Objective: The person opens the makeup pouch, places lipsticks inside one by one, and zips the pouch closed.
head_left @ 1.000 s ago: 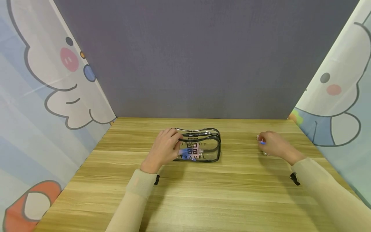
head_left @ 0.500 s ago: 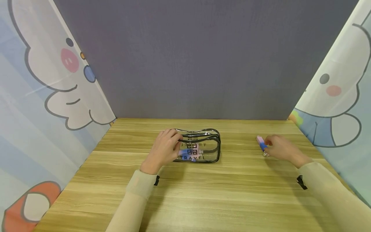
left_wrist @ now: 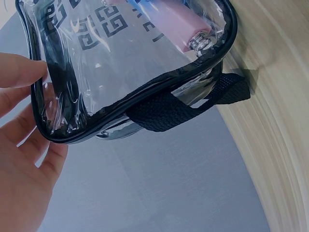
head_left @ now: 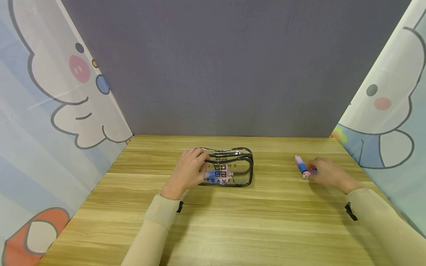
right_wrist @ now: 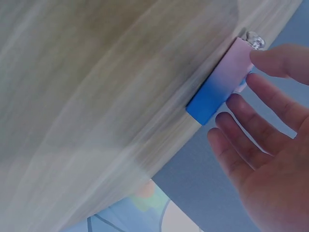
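Note:
A clear zip pouch (head_left: 244, 173) with black piping and the word TRAVEL stands on the table. My left hand (head_left: 188, 168) grips its upper left corner between thumb and fingers. Inside the pouch lies a pink-and-blue stick (left_wrist: 186, 26) with a shiny knob. To the right, two similar rectangular sticks lie on the table. The farther stick (head_left: 300, 163) points away from me; the nearer stick (right_wrist: 219, 79) lies crosswise, its clear knob to the left. Around the nearer one my right hand (head_left: 324, 173) hovers, fingers loosely bent along its far side, thumb by its pink end. Actual contact is unclear.
The wooden table (head_left: 233, 229) ends at a dark grey panel (head_left: 216, 74) at the back. Cartoon-printed curtains (head_left: 50, 129) hang at both sides. A black strap (left_wrist: 169, 108) sticks out from the pouch's end.
My right hand has drawn back to the right and slightly toward me, uncovering the farther stick and part of the nearer one. My left hand and the pouch have stayed in place.

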### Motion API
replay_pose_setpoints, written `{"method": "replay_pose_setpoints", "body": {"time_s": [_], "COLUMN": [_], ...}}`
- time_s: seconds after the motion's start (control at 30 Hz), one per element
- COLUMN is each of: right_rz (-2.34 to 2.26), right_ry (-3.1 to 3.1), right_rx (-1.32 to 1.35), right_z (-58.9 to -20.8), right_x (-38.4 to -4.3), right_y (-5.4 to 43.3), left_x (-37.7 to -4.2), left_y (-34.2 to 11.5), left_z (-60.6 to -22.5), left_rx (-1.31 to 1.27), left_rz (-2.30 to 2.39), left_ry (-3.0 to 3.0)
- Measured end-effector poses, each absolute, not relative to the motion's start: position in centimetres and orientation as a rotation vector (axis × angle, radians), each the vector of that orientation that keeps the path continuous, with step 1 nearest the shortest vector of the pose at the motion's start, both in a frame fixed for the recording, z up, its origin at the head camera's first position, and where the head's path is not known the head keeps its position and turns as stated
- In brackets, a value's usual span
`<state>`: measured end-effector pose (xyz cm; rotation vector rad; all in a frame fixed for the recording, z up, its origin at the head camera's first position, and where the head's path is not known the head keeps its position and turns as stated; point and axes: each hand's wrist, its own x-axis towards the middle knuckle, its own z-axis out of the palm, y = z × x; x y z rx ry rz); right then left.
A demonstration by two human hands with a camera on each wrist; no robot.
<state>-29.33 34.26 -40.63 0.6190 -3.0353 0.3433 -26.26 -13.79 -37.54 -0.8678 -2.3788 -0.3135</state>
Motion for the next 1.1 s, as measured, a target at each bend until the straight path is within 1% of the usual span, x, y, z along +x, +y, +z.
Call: {"method": "replay_pose_setpoints", "body": {"time_s": [0.5, 1.1], "right_rz": [0.33, 0.431], "right_ry": [-3.041, -2.985], "right_rx": [0.628, 0.688], "right_z": [-41.4, -41.6], "right_x": [-29.1, -28.7], "right_y": [34.3, 31.7], "left_x": [-26.3, -26.2], "left_y": [-13.8, -13.8], "left_z": [-37.7, -37.4], "left_rx": [-0.862, -0.865], "left_rz": [-0.318, -0.317], "left_ry": [-2.374, -2.398]}}
